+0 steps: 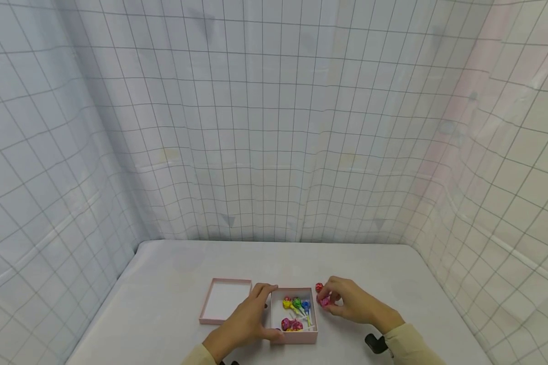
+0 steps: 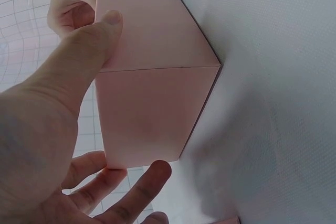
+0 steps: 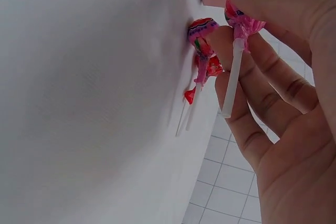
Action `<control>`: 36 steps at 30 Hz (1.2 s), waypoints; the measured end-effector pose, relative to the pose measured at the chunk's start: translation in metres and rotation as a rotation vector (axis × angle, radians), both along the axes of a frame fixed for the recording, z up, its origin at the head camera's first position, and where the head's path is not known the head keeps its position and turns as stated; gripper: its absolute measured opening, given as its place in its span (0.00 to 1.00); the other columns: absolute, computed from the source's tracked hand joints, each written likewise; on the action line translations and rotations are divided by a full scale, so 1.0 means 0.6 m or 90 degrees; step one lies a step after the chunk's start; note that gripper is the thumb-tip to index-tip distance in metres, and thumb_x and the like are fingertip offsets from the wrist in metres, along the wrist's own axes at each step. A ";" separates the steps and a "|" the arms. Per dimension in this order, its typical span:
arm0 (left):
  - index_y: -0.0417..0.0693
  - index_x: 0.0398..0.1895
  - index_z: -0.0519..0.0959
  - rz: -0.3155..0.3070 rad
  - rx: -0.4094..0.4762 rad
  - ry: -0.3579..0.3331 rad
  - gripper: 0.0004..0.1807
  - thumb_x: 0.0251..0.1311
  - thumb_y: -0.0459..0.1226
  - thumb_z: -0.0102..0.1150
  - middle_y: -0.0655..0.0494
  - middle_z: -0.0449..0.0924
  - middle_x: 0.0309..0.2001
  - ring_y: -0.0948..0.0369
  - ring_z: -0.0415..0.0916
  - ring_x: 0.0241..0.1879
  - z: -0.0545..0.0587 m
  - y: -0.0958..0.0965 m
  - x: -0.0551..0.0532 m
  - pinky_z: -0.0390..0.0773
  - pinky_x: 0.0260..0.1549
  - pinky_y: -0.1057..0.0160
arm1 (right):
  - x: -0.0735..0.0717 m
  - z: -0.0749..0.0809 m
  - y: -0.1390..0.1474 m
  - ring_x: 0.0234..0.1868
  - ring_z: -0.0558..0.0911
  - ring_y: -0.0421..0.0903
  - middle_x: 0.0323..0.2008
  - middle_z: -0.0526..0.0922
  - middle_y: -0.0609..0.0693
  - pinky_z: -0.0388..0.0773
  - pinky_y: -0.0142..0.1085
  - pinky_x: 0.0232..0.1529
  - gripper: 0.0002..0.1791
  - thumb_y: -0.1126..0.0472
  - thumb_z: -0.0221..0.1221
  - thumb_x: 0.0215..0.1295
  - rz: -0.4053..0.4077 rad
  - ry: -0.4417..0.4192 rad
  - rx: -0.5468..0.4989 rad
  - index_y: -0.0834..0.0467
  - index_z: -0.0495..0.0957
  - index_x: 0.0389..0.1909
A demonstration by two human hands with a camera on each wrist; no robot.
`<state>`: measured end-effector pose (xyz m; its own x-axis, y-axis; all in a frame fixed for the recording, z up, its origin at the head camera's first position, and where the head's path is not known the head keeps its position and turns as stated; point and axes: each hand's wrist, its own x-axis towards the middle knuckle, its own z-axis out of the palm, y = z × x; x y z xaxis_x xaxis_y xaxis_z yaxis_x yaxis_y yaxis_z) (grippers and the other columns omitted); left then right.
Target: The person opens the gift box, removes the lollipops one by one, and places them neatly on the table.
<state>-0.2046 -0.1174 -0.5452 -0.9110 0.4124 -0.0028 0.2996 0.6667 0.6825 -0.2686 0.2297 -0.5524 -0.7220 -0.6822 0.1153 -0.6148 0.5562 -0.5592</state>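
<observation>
An open pink box (image 1: 301, 337) stands on the table with several wrapped lollipops inside, among them a yellow one (image 1: 287, 304), a green one (image 1: 297, 302) and a blue one (image 1: 306, 305). My left hand (image 1: 251, 319) grips the box from its left side, thumb on the near wall and fingers toward the far corner. To the right of the box, my right hand (image 1: 353, 301) pinches a pink-wrapped lollipop (image 3: 240, 35) between thumb and fingers, its white stick pointing down in the right wrist view. Just behind it, a purple-and-pink lollipop (image 3: 202, 30) and a red one (image 3: 214, 66) lie on the table.
A shallow pink-edged box lid (image 1: 226, 300) lies inner side up to the left of the box, partly behind the left hand. A black object (image 1: 375, 343) is beside the right wrist. White gridded sheets (image 1: 274, 126) enclose the table (image 1: 173, 268) at the back and both sides.
</observation>
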 end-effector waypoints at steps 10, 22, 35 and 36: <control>0.44 0.88 0.67 0.002 0.003 -0.006 0.63 0.53 0.51 0.96 0.41 0.70 0.81 0.44 0.87 0.65 -0.002 -0.003 -0.003 0.89 0.67 0.37 | -0.003 -0.014 -0.004 0.46 0.82 0.29 0.52 0.90 0.42 0.90 0.29 0.52 0.12 0.64 0.79 0.74 -0.007 0.003 0.006 0.50 0.90 0.52; 0.43 0.88 0.67 -0.001 0.009 -0.008 0.63 0.53 0.51 0.96 0.40 0.70 0.80 0.45 0.87 0.65 0.001 -0.005 0.001 0.89 0.67 0.37 | -0.004 -0.026 -0.006 0.52 0.83 0.31 0.51 0.87 0.40 0.90 0.35 0.56 0.11 0.64 0.78 0.74 -0.008 0.042 0.027 0.49 0.91 0.51; 0.42 0.88 0.66 -0.005 0.012 -0.013 0.63 0.55 0.51 0.95 0.41 0.70 0.80 0.42 0.87 0.66 0.001 -0.003 0.002 0.88 0.68 0.37 | -0.001 -0.028 -0.004 0.54 0.84 0.31 0.52 0.85 0.36 0.90 0.36 0.60 0.11 0.62 0.79 0.75 -0.015 0.050 0.054 0.46 0.92 0.52; 0.43 0.88 0.66 -0.003 0.012 -0.017 0.63 0.55 0.52 0.95 0.41 0.70 0.81 0.42 0.86 0.67 0.002 -0.002 0.002 0.88 0.68 0.37 | 0.000 -0.028 -0.003 0.54 0.84 0.32 0.51 0.85 0.36 0.91 0.35 0.60 0.11 0.62 0.79 0.75 -0.014 0.052 0.053 0.46 0.92 0.52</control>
